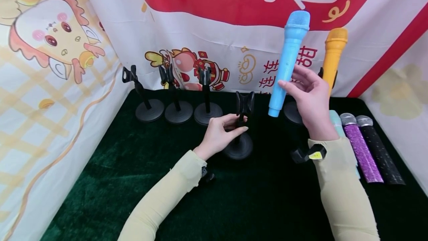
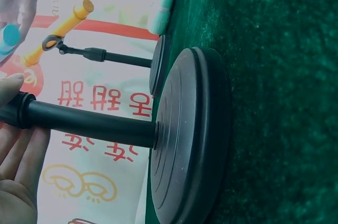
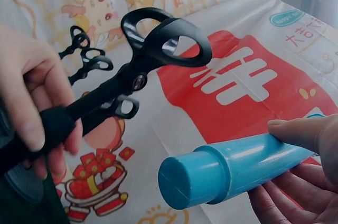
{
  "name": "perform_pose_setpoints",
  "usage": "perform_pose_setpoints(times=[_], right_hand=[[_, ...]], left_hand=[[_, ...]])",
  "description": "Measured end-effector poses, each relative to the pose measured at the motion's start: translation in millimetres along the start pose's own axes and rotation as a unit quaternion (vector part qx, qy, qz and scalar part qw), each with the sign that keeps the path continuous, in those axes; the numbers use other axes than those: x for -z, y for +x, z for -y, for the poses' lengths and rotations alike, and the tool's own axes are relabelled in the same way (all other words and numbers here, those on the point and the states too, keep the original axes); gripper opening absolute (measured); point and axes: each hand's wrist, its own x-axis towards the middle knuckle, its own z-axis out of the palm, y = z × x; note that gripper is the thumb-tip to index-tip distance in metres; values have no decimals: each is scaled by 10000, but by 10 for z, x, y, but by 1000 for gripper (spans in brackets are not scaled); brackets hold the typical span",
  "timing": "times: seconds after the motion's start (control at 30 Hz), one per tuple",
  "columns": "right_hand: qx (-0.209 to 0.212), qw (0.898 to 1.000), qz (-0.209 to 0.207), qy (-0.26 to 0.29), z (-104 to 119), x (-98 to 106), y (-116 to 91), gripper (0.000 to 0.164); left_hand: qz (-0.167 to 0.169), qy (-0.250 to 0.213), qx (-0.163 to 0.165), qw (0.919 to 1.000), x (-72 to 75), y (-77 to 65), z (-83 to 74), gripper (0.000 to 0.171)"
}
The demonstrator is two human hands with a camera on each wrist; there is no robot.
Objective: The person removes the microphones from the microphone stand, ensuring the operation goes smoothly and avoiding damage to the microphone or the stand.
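In the head view my left hand [image 1: 219,135] grips the upright of a black microphone stand [image 1: 241,148] whose round base is on the green cloth. The stand's forked clip [image 3: 166,39] is empty in the right wrist view. My right hand [image 1: 312,99] holds a blue microphone [image 1: 289,58] in the air, head up and slightly tilted, to the right of that clip and apart from it. Its blunt lower end points toward the stand in the right wrist view. Behind the right hand, an orange microphone [image 1: 334,53] sits in another stand [image 2: 124,57], partly hidden in the head view.
Three black stands with empty clips line the back left, the nearest of them a stand [image 1: 207,112]. On the right lie a mint microphone [image 1: 336,122], a purple glitter microphone [image 1: 362,151] and a black microphone [image 1: 381,151]. A printed cloth backdrop [image 1: 207,36] hangs behind the green cloth [image 1: 133,181].
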Motion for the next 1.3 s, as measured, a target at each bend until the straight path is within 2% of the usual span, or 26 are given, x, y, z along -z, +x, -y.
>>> perform_pose_setpoints(times=[0.23, 0.5, 0.9, 1.1, 1.2, 1.3], right_hand=[[97, 9998, -27, -199, -62, 170, -69, 54], [-79, 9992, -116, -382, -58, 359, -141, 55], [-115, 9984, -529, -183, -95, 672, -269, 58], [-445, 9940, -944, -323, -20, 878, -354, 61], [-424, 9933, -1071, 24, 19, 992, -386, 60], [-75, 9908, -1313, 328, 35, 1091, -392, 58]], left_hand=[[-10, 23, -32, 10000, 4, 5, 6, 27], [18, 82, 1, 10000, 9, 12, 1, 28], [15, 139, 22, 9999, 10, 20, 0, 28], [29, 103, -1, 9999, 15, 23, 10, 28], [32, 109, 25, 9999, 17, 19, 9, 28], [25, 131, 52, 9999, 20, 15, 3, 28]])
